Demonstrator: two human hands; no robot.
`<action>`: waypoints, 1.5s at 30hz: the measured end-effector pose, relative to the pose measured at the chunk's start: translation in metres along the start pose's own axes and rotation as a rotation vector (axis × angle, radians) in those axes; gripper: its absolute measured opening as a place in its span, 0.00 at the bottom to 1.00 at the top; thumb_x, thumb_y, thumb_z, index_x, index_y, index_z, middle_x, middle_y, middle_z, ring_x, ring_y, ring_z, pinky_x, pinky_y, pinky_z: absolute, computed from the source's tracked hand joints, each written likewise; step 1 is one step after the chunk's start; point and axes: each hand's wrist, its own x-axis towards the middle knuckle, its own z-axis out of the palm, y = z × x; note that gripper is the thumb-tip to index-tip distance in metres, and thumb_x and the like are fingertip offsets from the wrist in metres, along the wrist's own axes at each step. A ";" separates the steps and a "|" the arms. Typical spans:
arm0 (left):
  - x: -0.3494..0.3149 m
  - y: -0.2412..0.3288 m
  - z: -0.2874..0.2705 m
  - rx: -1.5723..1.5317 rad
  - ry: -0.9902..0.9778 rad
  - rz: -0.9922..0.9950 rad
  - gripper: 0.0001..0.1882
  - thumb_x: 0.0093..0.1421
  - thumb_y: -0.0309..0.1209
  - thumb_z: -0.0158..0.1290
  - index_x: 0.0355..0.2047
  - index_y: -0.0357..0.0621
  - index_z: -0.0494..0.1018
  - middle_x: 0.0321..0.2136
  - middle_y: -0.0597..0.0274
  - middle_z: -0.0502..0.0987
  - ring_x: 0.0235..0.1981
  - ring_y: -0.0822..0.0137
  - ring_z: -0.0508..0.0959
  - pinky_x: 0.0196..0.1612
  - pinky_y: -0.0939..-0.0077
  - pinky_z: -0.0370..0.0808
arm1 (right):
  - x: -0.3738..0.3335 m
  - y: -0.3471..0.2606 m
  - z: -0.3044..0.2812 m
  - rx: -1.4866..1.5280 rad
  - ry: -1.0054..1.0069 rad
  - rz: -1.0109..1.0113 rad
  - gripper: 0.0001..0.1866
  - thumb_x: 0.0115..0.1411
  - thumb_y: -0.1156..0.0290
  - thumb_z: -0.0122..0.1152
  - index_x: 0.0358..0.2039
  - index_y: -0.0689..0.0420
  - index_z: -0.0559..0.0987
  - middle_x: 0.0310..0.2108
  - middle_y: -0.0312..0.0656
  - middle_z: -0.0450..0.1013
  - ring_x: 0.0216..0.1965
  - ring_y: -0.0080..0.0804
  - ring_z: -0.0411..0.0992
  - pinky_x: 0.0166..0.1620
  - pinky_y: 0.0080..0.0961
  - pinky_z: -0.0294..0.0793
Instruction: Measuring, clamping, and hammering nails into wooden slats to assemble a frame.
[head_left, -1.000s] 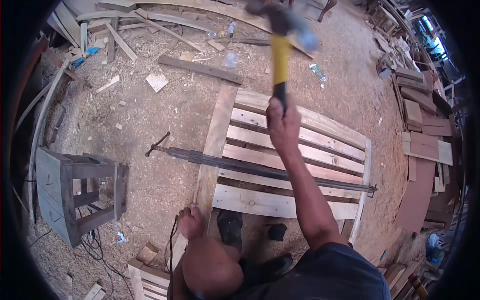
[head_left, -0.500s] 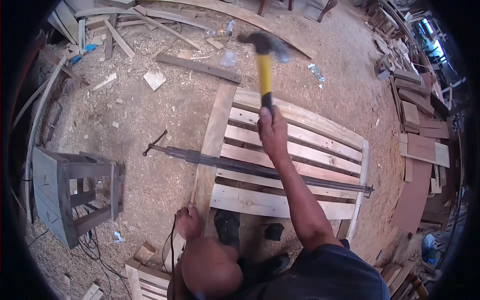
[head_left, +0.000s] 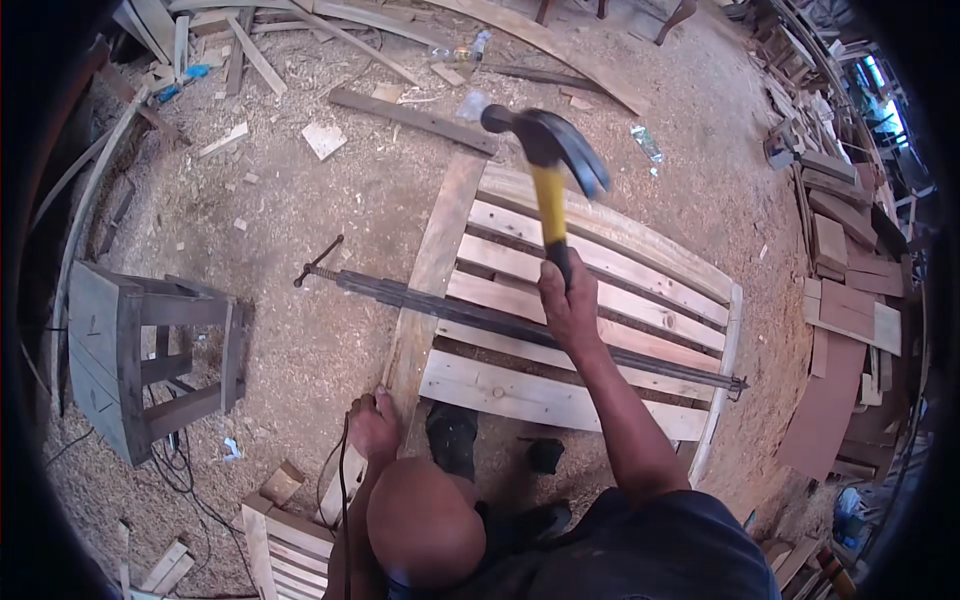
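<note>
A claw hammer (head_left: 548, 180) with a dark head and a yellow-and-black handle is raised over a slatted wooden frame (head_left: 500, 380). My right hand (head_left: 572, 305) grips the lower end of its handle, with the head pointing away from me. My left hand (head_left: 374, 425) is low at the near end of the frame's left board (head_left: 425, 290), fingers curled against its edge. Whatever those fingers hold, if anything, I cannot make out. A long dark bar clamp (head_left: 500, 320) lies across the frame, its screw handle (head_left: 322, 262) sticking out to the left.
At the left stands a dark wooden stool (head_left: 150, 350) with cables beneath it. Wood offcuts and planks (head_left: 415, 120) lie on the shavings-covered floor at the far side. Stacked boards (head_left: 840, 310) line the right. Another slatted piece (head_left: 285, 545) is near my left arm.
The hammer and my right hand have shifted right and slightly nearer, and the hammer head has turned. My left hand stays by the board's near end. The whole view has shifted slightly.
</note>
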 end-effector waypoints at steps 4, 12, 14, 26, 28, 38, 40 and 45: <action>-0.006 0.008 -0.006 -0.007 0.000 0.007 0.30 0.73 0.54 0.42 0.35 0.38 0.80 0.37 0.39 0.81 0.41 0.36 0.80 0.45 0.41 0.76 | -0.022 0.074 -0.004 -0.331 -0.227 0.015 0.29 0.74 0.43 0.52 0.38 0.62 0.74 0.24 0.58 0.75 0.28 0.60 0.78 0.34 0.50 0.73; -0.011 0.011 -0.019 -0.015 0.013 -0.040 0.32 0.74 0.55 0.41 0.35 0.37 0.80 0.36 0.38 0.81 0.40 0.36 0.81 0.44 0.41 0.76 | -0.036 0.038 -0.015 -0.113 -0.255 0.094 0.28 0.73 0.44 0.53 0.39 0.62 0.75 0.25 0.60 0.76 0.30 0.64 0.77 0.35 0.55 0.72; -0.015 0.008 -0.008 -0.015 0.011 -0.007 0.32 0.74 0.55 0.41 0.35 0.36 0.80 0.36 0.38 0.81 0.39 0.35 0.81 0.44 0.41 0.76 | -0.033 0.047 -0.017 -0.055 -0.240 0.037 0.27 0.74 0.44 0.53 0.39 0.62 0.75 0.25 0.61 0.76 0.31 0.66 0.77 0.36 0.56 0.72; -0.032 0.003 0.001 -0.013 -0.024 -0.038 0.33 0.74 0.56 0.41 0.41 0.36 0.80 0.38 0.38 0.81 0.40 0.37 0.81 0.45 0.43 0.76 | -0.061 0.028 -0.056 -0.070 -0.254 -0.157 0.29 0.73 0.42 0.53 0.37 0.61 0.77 0.28 0.60 0.78 0.34 0.64 0.78 0.38 0.55 0.74; -0.032 0.007 0.010 -0.017 -0.042 -0.022 0.33 0.74 0.56 0.42 0.44 0.36 0.81 0.38 0.38 0.81 0.39 0.38 0.82 0.45 0.44 0.76 | -0.047 0.063 -0.056 -0.364 -0.456 -0.013 0.28 0.73 0.43 0.55 0.36 0.60 0.76 0.27 0.58 0.77 0.33 0.61 0.78 0.38 0.51 0.74; 0.179 -0.089 -0.071 -1.738 -0.001 -0.629 0.31 0.72 0.51 0.47 0.68 0.47 0.64 0.62 0.52 0.73 0.60 0.51 0.76 0.63 0.52 0.73 | -0.135 0.049 -0.125 -0.149 -0.228 0.220 0.22 0.71 0.51 0.60 0.39 0.61 0.78 0.24 0.54 0.75 0.27 0.52 0.76 0.32 0.45 0.71; 0.232 -0.088 -0.116 -1.654 0.020 -0.460 0.30 0.72 0.52 0.48 0.64 0.45 0.69 0.58 0.52 0.77 0.60 0.53 0.76 0.65 0.51 0.72 | -0.180 0.066 -0.148 -0.138 -0.096 0.380 0.20 0.69 0.54 0.64 0.41 0.61 0.79 0.23 0.50 0.74 0.25 0.42 0.73 0.32 0.39 0.70; 0.327 0.007 -0.107 -1.132 -0.136 -0.267 0.31 0.70 0.58 0.49 0.59 0.45 0.74 0.52 0.53 0.80 0.52 0.56 0.79 0.54 0.56 0.77 | -0.244 0.087 -0.176 -0.149 0.392 0.788 0.21 0.69 0.55 0.66 0.44 0.63 0.76 0.28 0.45 0.73 0.30 0.32 0.69 0.36 0.34 0.70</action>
